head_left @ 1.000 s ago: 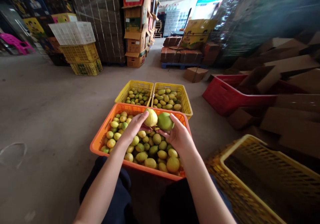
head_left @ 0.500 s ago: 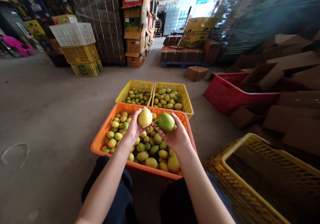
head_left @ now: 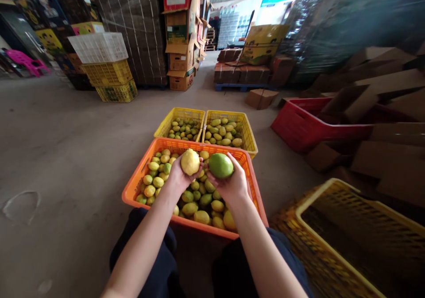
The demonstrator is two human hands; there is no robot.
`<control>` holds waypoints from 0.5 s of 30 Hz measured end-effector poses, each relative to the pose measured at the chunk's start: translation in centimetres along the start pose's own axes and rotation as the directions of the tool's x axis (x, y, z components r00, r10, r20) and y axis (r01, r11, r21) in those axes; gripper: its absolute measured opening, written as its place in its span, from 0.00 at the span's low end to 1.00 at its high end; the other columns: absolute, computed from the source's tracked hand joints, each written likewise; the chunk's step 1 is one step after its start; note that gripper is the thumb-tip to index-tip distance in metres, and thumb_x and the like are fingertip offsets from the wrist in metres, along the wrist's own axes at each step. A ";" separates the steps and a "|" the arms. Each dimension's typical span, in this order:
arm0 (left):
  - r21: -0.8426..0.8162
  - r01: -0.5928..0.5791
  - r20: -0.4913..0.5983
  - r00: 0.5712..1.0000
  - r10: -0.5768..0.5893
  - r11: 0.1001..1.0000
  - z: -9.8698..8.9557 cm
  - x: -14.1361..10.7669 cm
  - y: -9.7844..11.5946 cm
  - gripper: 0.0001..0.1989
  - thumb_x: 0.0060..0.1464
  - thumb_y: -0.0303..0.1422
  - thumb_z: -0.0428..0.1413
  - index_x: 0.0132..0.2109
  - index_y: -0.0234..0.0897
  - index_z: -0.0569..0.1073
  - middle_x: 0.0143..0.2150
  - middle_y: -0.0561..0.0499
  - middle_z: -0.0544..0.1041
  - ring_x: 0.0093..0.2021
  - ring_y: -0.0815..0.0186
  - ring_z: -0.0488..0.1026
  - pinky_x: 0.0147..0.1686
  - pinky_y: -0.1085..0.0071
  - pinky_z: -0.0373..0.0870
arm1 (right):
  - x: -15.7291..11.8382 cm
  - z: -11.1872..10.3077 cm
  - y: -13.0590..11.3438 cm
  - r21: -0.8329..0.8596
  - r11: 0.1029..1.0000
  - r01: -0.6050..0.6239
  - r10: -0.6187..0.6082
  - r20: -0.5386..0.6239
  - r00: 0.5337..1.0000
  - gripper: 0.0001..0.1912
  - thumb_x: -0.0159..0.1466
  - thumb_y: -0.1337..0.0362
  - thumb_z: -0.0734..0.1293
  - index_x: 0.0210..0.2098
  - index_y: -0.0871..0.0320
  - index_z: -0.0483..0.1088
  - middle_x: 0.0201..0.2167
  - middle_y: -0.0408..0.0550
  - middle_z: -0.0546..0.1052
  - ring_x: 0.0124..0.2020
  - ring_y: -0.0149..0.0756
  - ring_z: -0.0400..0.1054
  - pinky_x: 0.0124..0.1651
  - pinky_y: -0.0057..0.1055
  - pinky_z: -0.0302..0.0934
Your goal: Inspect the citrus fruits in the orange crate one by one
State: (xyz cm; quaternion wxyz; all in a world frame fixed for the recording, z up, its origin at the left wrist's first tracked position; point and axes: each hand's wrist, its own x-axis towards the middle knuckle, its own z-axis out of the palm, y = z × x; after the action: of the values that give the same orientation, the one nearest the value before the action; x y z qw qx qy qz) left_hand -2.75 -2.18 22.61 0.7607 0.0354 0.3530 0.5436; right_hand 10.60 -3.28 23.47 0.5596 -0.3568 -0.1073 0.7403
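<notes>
Above an orange crate (head_left: pixel 142 172) of yellow and green lemons, my left hand (head_left: pixel 178 174) holds a yellow lemon (head_left: pixel 190 162) in its upturned palm. Close beside it on the right, my right hand (head_left: pixel 234 183) has its fingers around a larger green fruit (head_left: pixel 221 165). Both fruits face the camera at about the same height. Loose lemons (head_left: pixel 190 209) fill the crate below, partly hidden by my hands and forearms.
Two yellow crates (head_left: pixel 251 134) with more fruit touch the far side of the orange one. An empty yellow crate (head_left: pixel 335 245) stands at the lower right, a red crate (head_left: pixel 312 132) with cardboard behind it. Stacked yellow crates (head_left: pixel 109 73) stand back left.
The yellow lemon has turned in my left hand, so its pointed end now faces differently, and it sits slightly lower and further left. The green fruit has barely shifted.
</notes>
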 end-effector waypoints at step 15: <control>-0.152 -0.021 0.014 1.000 0.024 0.988 -0.1 0.0 0.6 0.05 0.56 0.31 0.53 0.35 0.33 0.72 0.28 0.51 0.76 0.28 0.69 0.76 0.31 0.73 0.76 | 1.1 -0.5 0.9 -0.133 0.989 -0.068 0.064 -0.030 0.997 0.15 0.58 0.52 0.67 0.29 0.58 0.70 0.22 0.47 0.77 0.19 0.34 0.69 0.17 0.26 0.63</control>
State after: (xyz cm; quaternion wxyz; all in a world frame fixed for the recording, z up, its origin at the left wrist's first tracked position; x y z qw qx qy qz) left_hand -3.28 -2.02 22.77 0.7577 -0.0141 0.3040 0.5772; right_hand 10.12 -2.74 22.19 0.5108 -0.4064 -0.1379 0.7449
